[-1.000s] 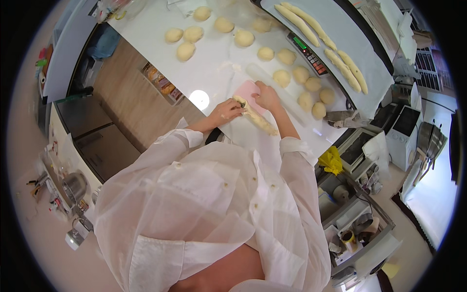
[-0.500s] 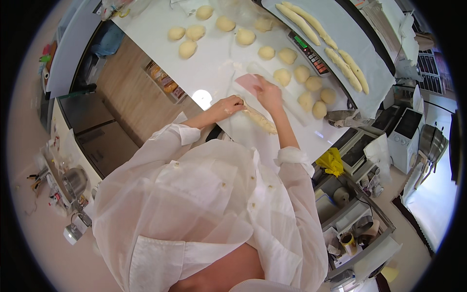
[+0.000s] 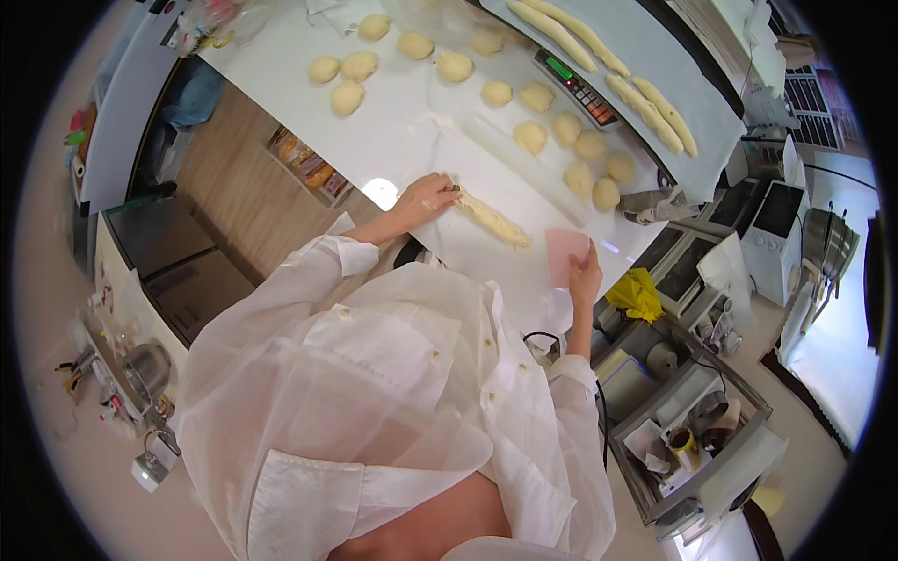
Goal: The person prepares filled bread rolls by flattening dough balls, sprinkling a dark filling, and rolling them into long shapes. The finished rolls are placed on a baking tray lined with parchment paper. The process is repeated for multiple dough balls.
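A filled-looking roll of pale dough [image 3: 493,222] lies slantwise on the white worktop, close to my body. My left hand [image 3: 428,200] is closed at its far left end, fingers pinched there; a small dark spot shows at the fingertips. Beyond the roll's other end, my right hand [image 3: 586,271] grips a flat pink dough scraper [image 3: 562,254] by its edge, near the table's right side. The scraper is apart from the dough. A long translucent rolling pin [image 3: 524,168] rests behind the roll.
Several round dough balls [image 3: 530,137] sit on the worktop [image 3: 393,140] further back. A scale [image 3: 575,89] stands beside a lined tray [image 3: 697,93] with long dough strips [image 3: 645,112]. A yellow bag [image 3: 636,304] hangs past the right edge.
My right hand has swung right and nearer to me, carrying the pink scraper from behind the dough roll to past its right end. My left hand stays at the roll's left end.
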Demonstrator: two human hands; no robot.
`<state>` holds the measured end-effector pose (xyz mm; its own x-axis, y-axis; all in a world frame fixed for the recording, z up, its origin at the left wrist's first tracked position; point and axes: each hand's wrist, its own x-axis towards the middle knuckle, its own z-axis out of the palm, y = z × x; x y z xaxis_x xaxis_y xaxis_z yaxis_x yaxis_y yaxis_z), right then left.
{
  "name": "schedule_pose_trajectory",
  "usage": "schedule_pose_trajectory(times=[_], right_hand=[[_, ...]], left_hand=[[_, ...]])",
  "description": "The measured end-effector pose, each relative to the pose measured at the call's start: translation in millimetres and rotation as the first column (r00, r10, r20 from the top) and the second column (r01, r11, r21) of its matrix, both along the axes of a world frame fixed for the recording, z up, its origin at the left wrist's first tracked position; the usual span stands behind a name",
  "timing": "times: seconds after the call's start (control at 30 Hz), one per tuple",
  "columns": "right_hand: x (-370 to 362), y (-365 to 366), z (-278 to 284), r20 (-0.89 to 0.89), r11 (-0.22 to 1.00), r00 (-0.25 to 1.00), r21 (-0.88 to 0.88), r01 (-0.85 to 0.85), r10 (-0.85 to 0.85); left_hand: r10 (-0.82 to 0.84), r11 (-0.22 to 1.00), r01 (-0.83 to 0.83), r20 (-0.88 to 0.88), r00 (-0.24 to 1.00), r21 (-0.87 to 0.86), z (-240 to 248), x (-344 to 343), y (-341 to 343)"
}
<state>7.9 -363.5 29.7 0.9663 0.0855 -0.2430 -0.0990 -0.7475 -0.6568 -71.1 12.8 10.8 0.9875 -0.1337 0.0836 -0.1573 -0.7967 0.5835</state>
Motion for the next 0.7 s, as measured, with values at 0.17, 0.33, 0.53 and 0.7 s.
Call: schedule_pose_trajectory(times=[0.17, 0.33, 0.53, 0.7], right_hand=[[-5, 2, -23, 0.352, 0.924, 0.917, -0.38, -0.044, 0.188], [-22, 126, -11, 0.527, 0.876, 0.728, -0.07, -0.477, 0.438], [-40, 201, -26, 0.469, 0.817, 0.7, -0.087, -0.57, 0.538], [-33, 204, -31, 0.518, 0.831, 0.682, -0.111, -0.545, 0.516]], left_hand=[[-0.081, 0.996, 0.084, 0.212, 0.974, -0.006, 1, 11, 8], [-0.193, 0.981, 0.189, 0.261, 0.946, 0.04, -26, 4, 14], [-0.093, 0.989, 0.119, 0.273, 0.958, -0.083, -24, -3, 6], [0.062, 0.979, -0.057, 0.02, 0.998, -0.195, -11, 1, 5]])
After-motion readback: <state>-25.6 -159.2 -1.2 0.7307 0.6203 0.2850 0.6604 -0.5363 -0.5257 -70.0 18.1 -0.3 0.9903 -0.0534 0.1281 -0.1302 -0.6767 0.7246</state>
